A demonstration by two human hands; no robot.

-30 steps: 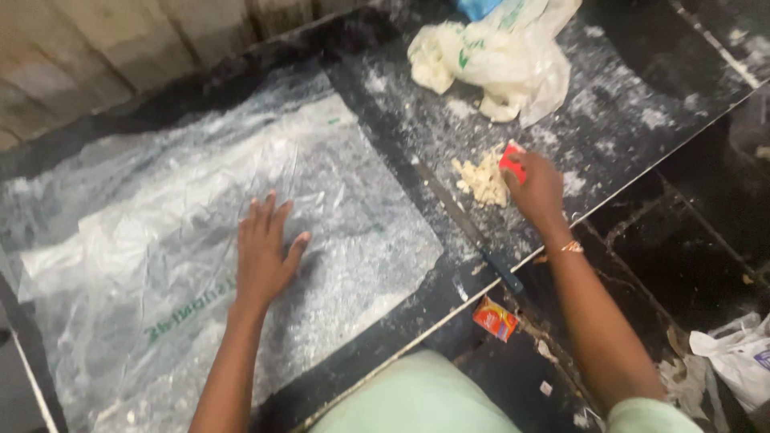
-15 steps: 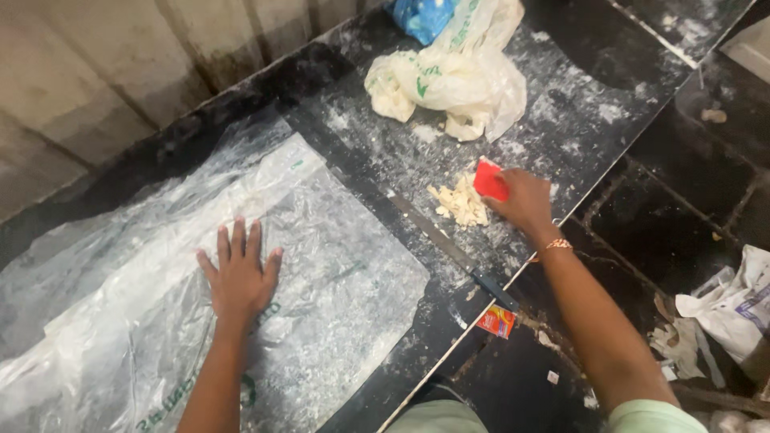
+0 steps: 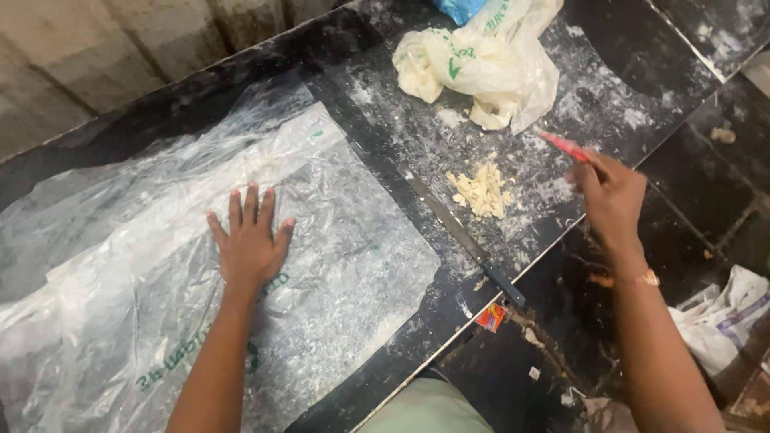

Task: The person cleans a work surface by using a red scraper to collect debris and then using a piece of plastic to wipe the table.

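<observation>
My left hand (image 3: 250, 240) lies flat, fingers spread, on a clear plastic sheet (image 3: 144, 265) spread over the dark counter (image 3: 377, 120). My right hand (image 3: 609, 192) holds a thin red scraper (image 3: 561, 145) just right of a small pile of pale dough scraps (image 3: 481, 191) on the floury counter. A long knife (image 3: 461, 236) with a dark handle lies on the counter between the sheet and the pile. A gold-coloured bracelet sits on my right wrist.
A crumpled white plastic bag (image 3: 489, 64) lies at the back of the counter, with a blue bag (image 3: 461, 10) behind it. A small red packet (image 3: 491, 317) sits below the counter edge. A white sack (image 3: 726, 317) lies on the dark tiled floor at right.
My right hand has lifted off the dough pile and drawn back to the right with the red scraper. My left hand stays pressed on the sheet.
</observation>
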